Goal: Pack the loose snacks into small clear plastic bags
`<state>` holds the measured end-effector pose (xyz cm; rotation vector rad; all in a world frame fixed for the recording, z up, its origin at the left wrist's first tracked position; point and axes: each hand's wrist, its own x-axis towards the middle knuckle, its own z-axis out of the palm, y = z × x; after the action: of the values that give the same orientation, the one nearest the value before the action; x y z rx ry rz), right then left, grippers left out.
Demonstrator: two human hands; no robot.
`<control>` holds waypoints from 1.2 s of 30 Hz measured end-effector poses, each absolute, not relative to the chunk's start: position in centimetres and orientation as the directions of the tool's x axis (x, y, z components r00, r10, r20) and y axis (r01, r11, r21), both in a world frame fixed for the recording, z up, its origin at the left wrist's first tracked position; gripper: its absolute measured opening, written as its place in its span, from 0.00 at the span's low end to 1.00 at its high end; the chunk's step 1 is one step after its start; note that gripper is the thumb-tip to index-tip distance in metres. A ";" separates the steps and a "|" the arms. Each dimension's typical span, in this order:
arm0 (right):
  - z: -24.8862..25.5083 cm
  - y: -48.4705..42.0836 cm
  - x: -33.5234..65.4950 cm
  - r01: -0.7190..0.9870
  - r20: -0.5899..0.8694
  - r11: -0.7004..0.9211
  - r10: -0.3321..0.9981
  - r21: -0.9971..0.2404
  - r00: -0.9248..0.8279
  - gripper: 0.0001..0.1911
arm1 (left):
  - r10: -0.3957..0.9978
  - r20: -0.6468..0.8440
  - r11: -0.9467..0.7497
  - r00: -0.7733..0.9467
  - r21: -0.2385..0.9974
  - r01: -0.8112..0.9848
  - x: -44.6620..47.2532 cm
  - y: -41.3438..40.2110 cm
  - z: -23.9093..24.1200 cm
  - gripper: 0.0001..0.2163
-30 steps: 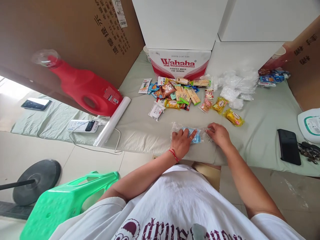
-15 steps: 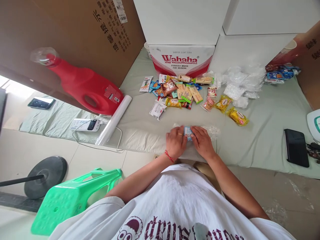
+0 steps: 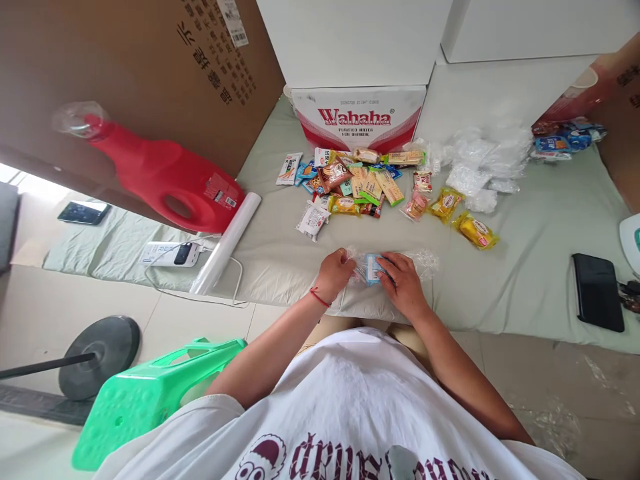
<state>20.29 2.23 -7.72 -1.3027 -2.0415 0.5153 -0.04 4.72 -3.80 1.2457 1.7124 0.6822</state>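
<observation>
A small blue-and-white packet (image 3: 373, 268) lies in a sheet of clear plastic wrap (image 3: 425, 263) near the front edge of the cloth-covered surface. At the wrap's left end, my left hand (image 3: 336, 277) is closed, pinching the film between thumb and fingers. My right hand (image 3: 403, 283) grips the packet from the right, its fingers over the top and covering part of it. Crumpled film sticks out beyond both ends of the packet. Farther back lies a pile of wrapped snacks (image 3: 350, 183), with two yellow snack packets (image 3: 475, 231) to its right.
Plastic-wrapped bundles (image 3: 470, 163) lie right of the pile, before white boxes. A Wahaba-style water carton (image 3: 360, 120) stands behind. To the left are a red jug (image 3: 170, 177), a roll of film (image 3: 227, 240) and a power bank (image 3: 170, 253). A black phone (image 3: 597, 291) lies right.
My left hand has moved left off the packet and now pinches the wrap's left end, uncovering more of the packet. The right hand stays on the packet. The view has shifted slightly.
</observation>
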 end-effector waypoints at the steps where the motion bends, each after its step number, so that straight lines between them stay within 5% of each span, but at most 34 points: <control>1: -7.7 2.2 20.2 0.645 0.317 0.428 0.904 -0.633 -0.288 0.19 | 0.925 -0.371 0.376 -0.087 0.854 0.360 -0.1 4.9 -3.7 0.05; 3: -7.5 2.3 20.1 0.645 0.319 0.425 0.905 -0.635 -0.282 0.18 | 0.921 -0.382 0.387 -0.076 0.879 0.280 0.2 5.0 -3.4 0.06; 8: -7.7 2.1 20.1 0.606 0.301 0.406 0.914 -0.684 -0.273 0.19 | 0.957 -0.288 0.250 0.029 0.871 0.423 3.5 4.7 -2.8 0.07; 14: -8.4 1.8 21.3 0.446 0.139 0.213 0.971 -0.869 -0.193 0.34 | 0.964 -0.247 0.142 0.097 0.788 0.599 5.6 4.9 -2.9 0.12; 17: -7.9 2.4 23.3 0.403 0.113 0.179 0.977 -0.897 -0.183 0.26 | 0.976 -0.207 0.099 0.068 0.697 0.710 5.5 5.0 -3.2 0.09; 22: -6.8 4.2 26.9 0.827 0.236 0.164 0.971 -0.537 -0.040 0.29 | 0.981 -0.159 0.182 -0.109 0.584 0.791 5.9 5.0 -4.0 0.29; 24: -6.8 4.6 27.7 0.898 0.198 0.146 0.978 -0.415 -0.068 0.28 | 0.970 -0.207 0.218 -0.126 0.519 0.826 6.2 5.0 -4.1 0.26; 27: -6.7 4.5 27.8 0.922 0.148 0.138 0.985 -0.362 -0.089 0.10 | 0.965 -0.244 0.210 -0.098 0.488 0.847 6.9 4.8 -3.9 0.21; 32: -5.0 2.8 26.4 0.833 0.016 0.031 1.000 -0.552 -0.026 0.06 | 0.995 -0.102 0.057 0.002 0.572 0.819 8.7 3.8 -3.0 0.13; 36: -4.3 1.5 24.6 0.438 -0.107 -0.095 0.994 -0.894 -0.003 0.05 | 0.949 0.201 -0.307 0.243 0.411 0.858 10.0 2.6 -3.4 0.04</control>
<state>24.56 1.53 -4.26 -1.6065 -1.5068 1.0585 9.96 2.61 -3.41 2.2969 1.7021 0.6157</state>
